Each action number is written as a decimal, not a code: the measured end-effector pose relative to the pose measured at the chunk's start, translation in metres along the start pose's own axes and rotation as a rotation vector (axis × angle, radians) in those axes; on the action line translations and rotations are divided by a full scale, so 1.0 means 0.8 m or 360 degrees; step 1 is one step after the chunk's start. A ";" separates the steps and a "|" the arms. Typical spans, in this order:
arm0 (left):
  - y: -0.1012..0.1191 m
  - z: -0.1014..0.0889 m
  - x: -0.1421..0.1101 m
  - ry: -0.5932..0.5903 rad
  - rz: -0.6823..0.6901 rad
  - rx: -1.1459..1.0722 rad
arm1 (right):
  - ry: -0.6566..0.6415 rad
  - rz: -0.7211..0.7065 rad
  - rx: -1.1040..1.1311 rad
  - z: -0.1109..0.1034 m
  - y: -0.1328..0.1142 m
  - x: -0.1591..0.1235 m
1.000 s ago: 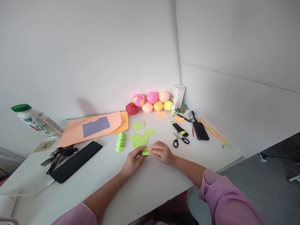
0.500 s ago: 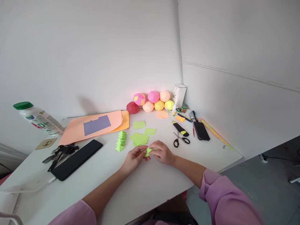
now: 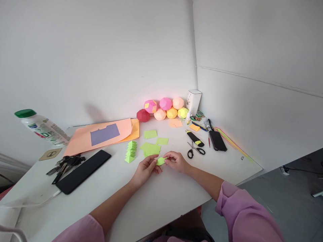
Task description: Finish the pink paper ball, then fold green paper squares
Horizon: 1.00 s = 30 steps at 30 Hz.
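A small green paper piece (image 3: 160, 161) is held at the near middle of the desk (image 3: 171, 195), between both hands. Its left end is pinched narrowly by thumb and fingers of the left hand (image 3: 145, 169); its right end is gripped at the fingertips of the right hand (image 3: 179, 162). Folds in it are too small to be made out. Loose green sheets (image 3: 152, 150) are spread just beyond, with a pleated green stack (image 3: 130, 152) placed to their left. Scissors (image 3: 193, 146) are laid to the right, blades slightly parted. Faceted paper balls (image 3: 166, 104) are piled at the far side.
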<state>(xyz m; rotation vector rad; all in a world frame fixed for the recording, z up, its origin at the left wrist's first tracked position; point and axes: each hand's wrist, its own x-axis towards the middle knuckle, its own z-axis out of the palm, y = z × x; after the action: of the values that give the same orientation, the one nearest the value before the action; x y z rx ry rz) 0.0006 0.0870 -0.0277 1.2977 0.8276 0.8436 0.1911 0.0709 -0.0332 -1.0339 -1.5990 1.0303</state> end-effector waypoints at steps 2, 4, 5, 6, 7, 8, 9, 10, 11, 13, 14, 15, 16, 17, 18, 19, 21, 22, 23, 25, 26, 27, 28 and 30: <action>0.001 -0.002 0.000 -0.0016 -0.0071 -0.0082 | 0.0049 0.0014 0.0052 0.000 0.000 0.001; 0.002 -0.002 0.000 -0.0018 -0.0085 -0.0103 | 0.0096 0.0040 0.0065 -0.001 0.000 0.001; 0.003 -0.002 -0.001 -0.0022 -0.0080 -0.0079 | 0.0107 0.0052 0.0060 -0.001 0.001 0.001; 0.003 -0.001 -0.001 -0.0025 -0.0073 -0.0045 | 0.0113 0.0062 0.0052 -0.001 0.001 0.001; 0.003 0.000 -0.001 -0.0023 -0.0062 -0.0014 | 0.0113 0.0074 0.0045 -0.001 0.002 0.000; 0.003 0.001 -0.001 -0.0017 -0.0051 0.0010 | 0.0108 0.0087 0.0041 -0.001 0.003 0.000; 0.002 0.001 -0.001 -0.0014 -0.0043 0.0027 | 0.0098 0.0101 0.0045 -0.001 0.003 0.000; 0.001 0.002 -0.001 -0.0025 -0.0039 0.0037 | 0.0079 0.0116 0.0061 0.000 0.002 -0.001; 0.000 0.002 -0.001 -0.0049 -0.0036 0.0047 | 0.0051 0.0135 0.0085 0.000 0.002 -0.001; -0.002 0.002 -0.001 -0.0122 -0.0028 0.0076 | -0.0059 0.0193 0.0134 -0.001 0.000 -0.002; -0.002 0.002 -0.001 -0.0152 -0.0019 0.0092 | -0.0121 0.0226 0.0148 -0.001 -0.001 -0.002; -0.003 0.002 -0.001 -0.0169 -0.0007 0.0107 | -0.0175 0.0260 0.0152 -0.001 -0.002 -0.002; -0.004 0.002 -0.001 -0.0168 0.0007 0.0123 | -0.0212 0.0294 0.0152 -0.001 -0.003 -0.001; -0.004 0.002 -0.002 -0.0155 0.0019 0.0142 | -0.0230 0.0320 0.0151 -0.001 -0.003 -0.001; -0.004 0.003 -0.003 -0.0138 0.0028 0.0162 | -0.0228 0.0339 0.0155 -0.002 -0.003 -0.001; -0.004 0.003 -0.003 -0.0118 0.0038 0.0178 | -0.0217 0.0352 0.0166 -0.002 -0.003 -0.001; -0.004 0.004 -0.004 -0.0074 0.0061 0.0197 | -0.0203 0.0378 0.0202 -0.001 -0.002 0.000; -0.003 0.004 -0.004 -0.0056 0.0069 0.0199 | -0.0198 0.0389 0.0225 -0.001 -0.001 0.000; -0.003 0.005 -0.005 -0.0045 0.0074 0.0198 | -0.0191 0.0400 0.0249 -0.001 -0.001 0.001; -0.002 0.005 -0.004 -0.0047 0.0084 0.0188 | -0.0179 0.0422 0.0296 0.000 -0.001 0.001; -0.002 0.005 -0.004 -0.0058 0.0093 0.0183 | -0.0178 0.0428 0.0314 0.000 -0.002 0.002; -0.002 0.005 -0.004 -0.0066 0.0109 0.0179 | -0.0179 0.0429 0.0330 0.001 -0.004 0.002; -0.003 0.004 -0.004 -0.0070 0.0132 0.0176 | -0.0184 0.0430 0.0343 0.001 -0.005 0.002; -0.004 0.003 -0.004 -0.0075 0.0179 0.0182 | -0.0198 0.0432 0.0364 0.000 -0.008 0.003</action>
<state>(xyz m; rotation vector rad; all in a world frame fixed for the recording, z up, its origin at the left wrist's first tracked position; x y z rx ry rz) 0.0015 0.0828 -0.0306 1.4705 0.7804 0.8612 0.1893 0.0712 -0.0268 -1.0641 -1.4217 1.4501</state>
